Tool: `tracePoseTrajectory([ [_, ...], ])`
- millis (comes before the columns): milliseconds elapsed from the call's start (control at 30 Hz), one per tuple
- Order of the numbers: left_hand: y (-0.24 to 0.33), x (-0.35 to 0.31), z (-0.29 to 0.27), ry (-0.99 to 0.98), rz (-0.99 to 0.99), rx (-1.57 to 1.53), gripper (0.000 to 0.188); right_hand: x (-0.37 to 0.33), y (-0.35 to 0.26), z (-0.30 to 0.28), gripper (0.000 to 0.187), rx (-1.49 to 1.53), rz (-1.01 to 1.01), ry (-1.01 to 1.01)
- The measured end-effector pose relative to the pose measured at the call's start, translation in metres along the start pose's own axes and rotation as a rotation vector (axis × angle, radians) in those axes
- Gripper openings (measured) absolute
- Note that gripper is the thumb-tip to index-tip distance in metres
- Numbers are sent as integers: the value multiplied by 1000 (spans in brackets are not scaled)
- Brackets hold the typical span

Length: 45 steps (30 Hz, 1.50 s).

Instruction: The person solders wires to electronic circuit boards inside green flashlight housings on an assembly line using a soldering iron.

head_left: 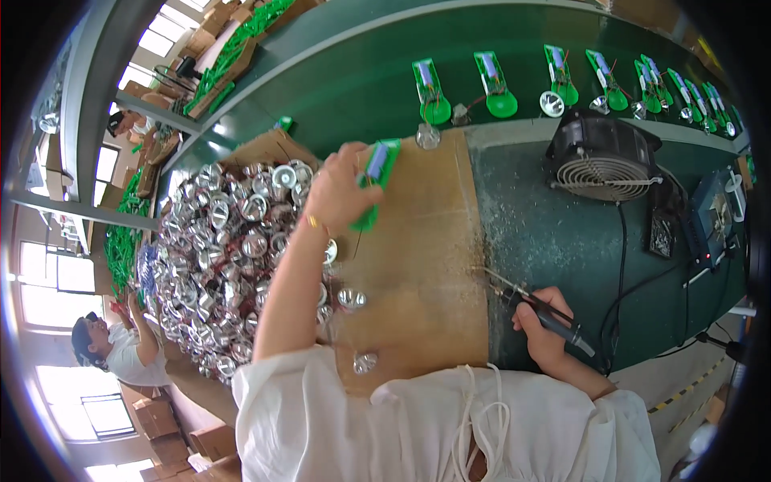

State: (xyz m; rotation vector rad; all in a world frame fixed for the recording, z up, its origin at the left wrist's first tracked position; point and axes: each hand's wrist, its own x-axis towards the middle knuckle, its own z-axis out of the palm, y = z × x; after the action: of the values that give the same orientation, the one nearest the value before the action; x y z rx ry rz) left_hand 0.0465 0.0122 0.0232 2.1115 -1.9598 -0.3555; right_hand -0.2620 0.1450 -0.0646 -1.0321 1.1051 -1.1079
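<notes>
We see the left hand (341, 193) raised over the cardboard sheet (426, 265), its fingers closed around a green flashlight part (377, 173) with a blue piece in it, probably lifted so it can be moved away from the work spot. The right hand (540, 325) rests at about five o'clock from it, fingers wrapped on the black handle of a soldering iron (538, 309), tip pointing to ten o'clock, likely kept away from the body for safety. At nine o'clock a big pile of silver reflectors (225, 257) lies near the left arm. On the desk (554, 241) stands a small black fan (604, 157), and at twelve o'clock green parts (498, 88) ride the conveyor belt (353, 80).
</notes>
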Motion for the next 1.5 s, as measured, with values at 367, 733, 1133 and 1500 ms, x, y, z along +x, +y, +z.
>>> tracePoseTrajectory([
  [367,16,-194,13,278,-107,-155,48,-4,-3,-1,13,21,-56,19],
  [733,23,-226,50,236,-44,-144,7,-23,-7,5,11,-23,-162,-32],
  [1133,33,-184,70,214,-183,-570,15,-23,-12,36,15,-132,-185,-233],
  [1500,24,-170,73,46,-208,-612,14,-11,-11,57,13,-55,-69,-172],
])
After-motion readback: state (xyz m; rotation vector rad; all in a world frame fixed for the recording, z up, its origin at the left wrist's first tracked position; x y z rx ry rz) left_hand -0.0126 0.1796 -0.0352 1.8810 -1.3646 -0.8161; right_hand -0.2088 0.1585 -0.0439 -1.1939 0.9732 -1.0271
